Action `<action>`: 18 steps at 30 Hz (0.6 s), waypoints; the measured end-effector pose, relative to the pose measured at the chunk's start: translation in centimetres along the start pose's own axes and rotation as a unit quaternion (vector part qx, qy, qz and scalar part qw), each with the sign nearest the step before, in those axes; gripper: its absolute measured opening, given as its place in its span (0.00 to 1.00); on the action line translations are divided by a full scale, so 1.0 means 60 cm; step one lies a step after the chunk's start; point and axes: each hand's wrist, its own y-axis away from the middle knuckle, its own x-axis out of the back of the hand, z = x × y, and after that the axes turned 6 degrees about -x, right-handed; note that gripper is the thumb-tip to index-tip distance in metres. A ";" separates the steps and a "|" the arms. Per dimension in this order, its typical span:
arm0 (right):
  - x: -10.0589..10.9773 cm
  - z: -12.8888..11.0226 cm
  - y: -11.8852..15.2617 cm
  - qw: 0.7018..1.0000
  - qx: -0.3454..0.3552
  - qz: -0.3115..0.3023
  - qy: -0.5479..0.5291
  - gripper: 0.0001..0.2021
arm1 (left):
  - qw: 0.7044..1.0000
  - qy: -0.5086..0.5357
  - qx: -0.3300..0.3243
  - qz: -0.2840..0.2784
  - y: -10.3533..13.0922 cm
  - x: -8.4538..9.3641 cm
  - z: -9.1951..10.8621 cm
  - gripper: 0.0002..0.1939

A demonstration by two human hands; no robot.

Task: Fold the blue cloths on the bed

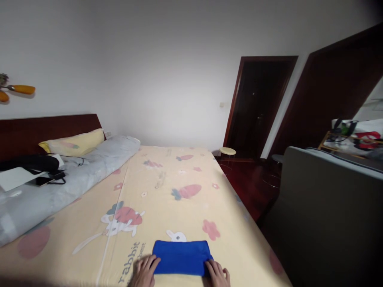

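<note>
We see a folded blue cloth (181,257) lying flat on the bed (167,199), close to its near edge, just below a small white rabbit print on the yellow sheet. The left hand (145,272) rests at the cloth's left end, fingers spread flat and touching its edge, its grip open and closed on nothing. The right hand (218,274) lies at the cloth's lower right corner, fingers pressing there; we cannot tell whether its grip pinches the fabric or only rests on it. A grey rolled quilt (74,179) stretches along the bed's left side, with a yellow pillow (74,142) at the dark headboard. To the right stands a grey sofa (329,215), and beyond the bed 1 small round stool (228,151) sits near a dark doorway.
</note>
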 end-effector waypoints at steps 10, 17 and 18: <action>0.111 -0.053 -0.084 0.986 -0.059 -0.140 -0.073 0.13 | 0.988 0.114 0.054 0.087 -0.029 0.037 -0.005 0.28; 0.091 -0.055 -0.104 0.987 -0.120 -0.109 -0.016 0.19 | 0.983 -0.043 0.151 0.091 -0.050 0.029 0.012 0.23; 0.085 -0.061 -0.102 0.990 -0.111 -0.089 -0.003 0.21 | 0.982 -0.063 0.147 0.099 -0.053 0.024 0.017 0.25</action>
